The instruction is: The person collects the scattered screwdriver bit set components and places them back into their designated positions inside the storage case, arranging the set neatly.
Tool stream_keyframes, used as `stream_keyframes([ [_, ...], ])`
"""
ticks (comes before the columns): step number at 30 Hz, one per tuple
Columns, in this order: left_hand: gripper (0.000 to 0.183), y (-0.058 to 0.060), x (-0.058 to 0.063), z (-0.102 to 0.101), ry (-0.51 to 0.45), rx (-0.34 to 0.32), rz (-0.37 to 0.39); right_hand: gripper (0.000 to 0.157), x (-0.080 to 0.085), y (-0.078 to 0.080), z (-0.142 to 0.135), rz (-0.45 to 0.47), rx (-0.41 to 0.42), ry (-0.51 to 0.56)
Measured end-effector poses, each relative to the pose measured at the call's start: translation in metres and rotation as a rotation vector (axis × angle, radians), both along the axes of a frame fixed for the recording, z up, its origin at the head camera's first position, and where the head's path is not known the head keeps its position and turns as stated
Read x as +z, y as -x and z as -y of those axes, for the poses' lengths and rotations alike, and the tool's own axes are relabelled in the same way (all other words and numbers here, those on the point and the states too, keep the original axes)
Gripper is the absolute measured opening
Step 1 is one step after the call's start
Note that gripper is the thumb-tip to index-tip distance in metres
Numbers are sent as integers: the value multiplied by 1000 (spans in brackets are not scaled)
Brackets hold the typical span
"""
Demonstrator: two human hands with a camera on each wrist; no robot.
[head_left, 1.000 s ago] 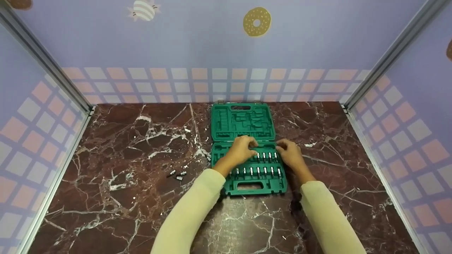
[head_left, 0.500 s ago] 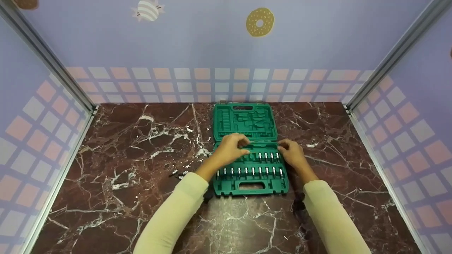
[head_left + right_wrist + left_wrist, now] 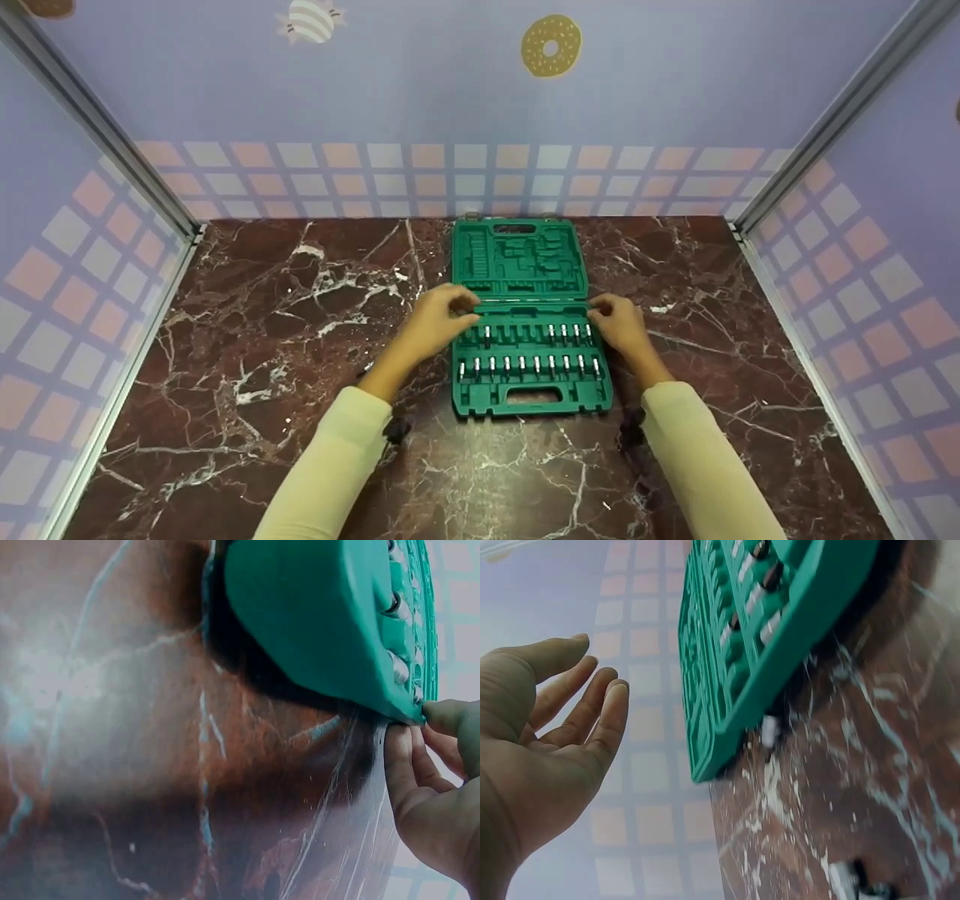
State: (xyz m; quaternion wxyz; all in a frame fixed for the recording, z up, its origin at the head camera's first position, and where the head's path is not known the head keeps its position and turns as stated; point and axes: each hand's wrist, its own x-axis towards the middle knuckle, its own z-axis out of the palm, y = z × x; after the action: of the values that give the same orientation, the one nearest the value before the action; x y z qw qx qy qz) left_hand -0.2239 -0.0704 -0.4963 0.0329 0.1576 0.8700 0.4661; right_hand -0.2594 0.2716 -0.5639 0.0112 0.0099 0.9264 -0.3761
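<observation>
A green plastic tool case [image 3: 532, 405] lies spread wide on the marble-look table, its lid folded back toward the wall. Silver-and-black bit sockets [image 3: 522, 365] fill its front row. The back row holds one at the left [image 3: 487, 336] and several at the right, with bare slots between. My left hand [image 3: 439, 322] hovers by the case's left edge; the left wrist view shows its fingers [image 3: 592, 716] loosely bent and holding nothing. With thumb and fingertips, my right hand [image 3: 442, 795] pinches the case's right edge near the hinge.
On the table left of the case lie loose bit sockets [image 3: 771, 733], another [image 3: 844, 881] nearer the camera; my left arm mostly hides them in the head view. Patterned panels [image 3: 472, 90] close off the back and both sides.
My left hand has moved left, from above the back row to the case's left edge, uncovering the single bit socket there. My right hand stays at the right edge.
</observation>
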Motion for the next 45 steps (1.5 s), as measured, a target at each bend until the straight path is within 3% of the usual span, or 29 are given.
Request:
stream_keyframes([
  [9, 22, -7, 1, 36, -1, 87, -47, 23, -2, -2, 3, -42, -29, 23],
  [18, 27, -16, -1, 72, 40, 93, -37, 25, -4, -2, 3, -62, -25, 10],
  [30, 33, -39, -26, 120, 184, 123, -12, 25, -6, -2, 5, -57, -28, 1],
  [45, 32, -58, -55, 144, 192, 170, 45, 25, -5, -2, 5, -47, -25, -1],
])
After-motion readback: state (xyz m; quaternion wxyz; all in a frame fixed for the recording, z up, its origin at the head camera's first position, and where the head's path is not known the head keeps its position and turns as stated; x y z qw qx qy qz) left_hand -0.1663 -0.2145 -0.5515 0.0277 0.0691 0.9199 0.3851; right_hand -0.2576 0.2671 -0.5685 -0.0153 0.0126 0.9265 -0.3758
